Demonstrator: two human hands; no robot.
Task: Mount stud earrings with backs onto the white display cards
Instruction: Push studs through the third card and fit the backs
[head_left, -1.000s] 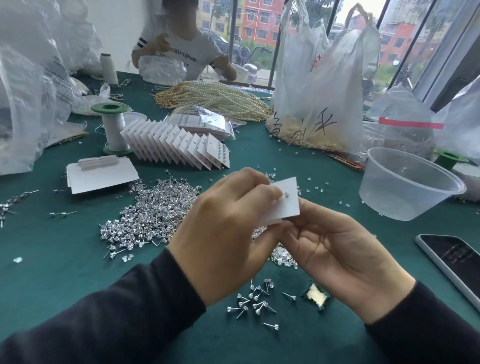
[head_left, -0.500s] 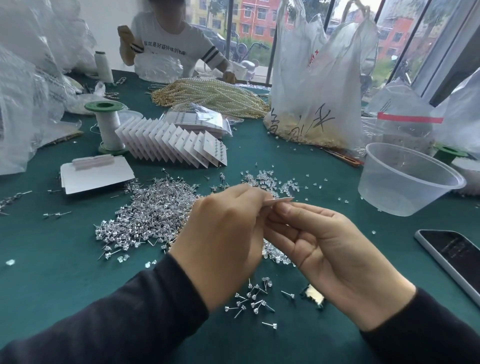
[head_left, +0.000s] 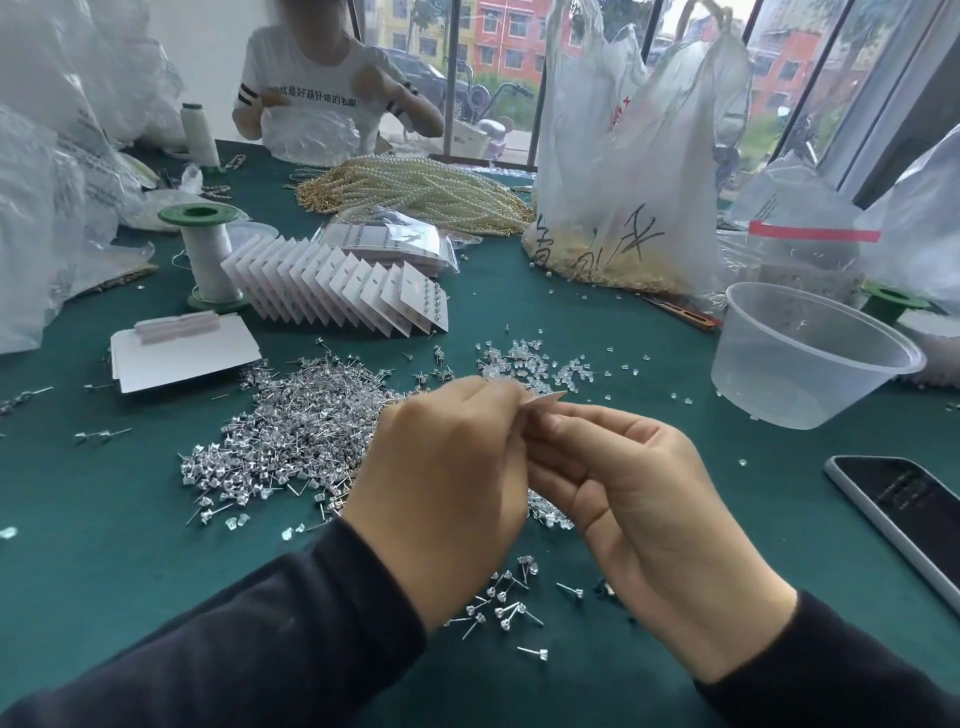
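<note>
The studs (head_left: 291, 431) are heaped on the table (head_left: 104, 525) just left of the hands. The left hand (head_left: 441, 483) pinches the card (head_left: 546, 400), a thin white sliver seen edge-on. It is held almost flat above the table, its long axis running left to right and its free corner pointing right toward the bowl (head_left: 810, 358). The right hand (head_left: 639, 499) curls beneath it; whether it grips is hidden. Bare cloth separates that hand from the phone (head_left: 904, 512).

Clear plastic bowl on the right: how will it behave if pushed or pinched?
The clear plastic bowl looks thin-walled and empty, so probably very light. Its base is narrower than its rim: a push near the rim may tip it, a low one likely slides it. The wall probably flexes when pinched.
</note>
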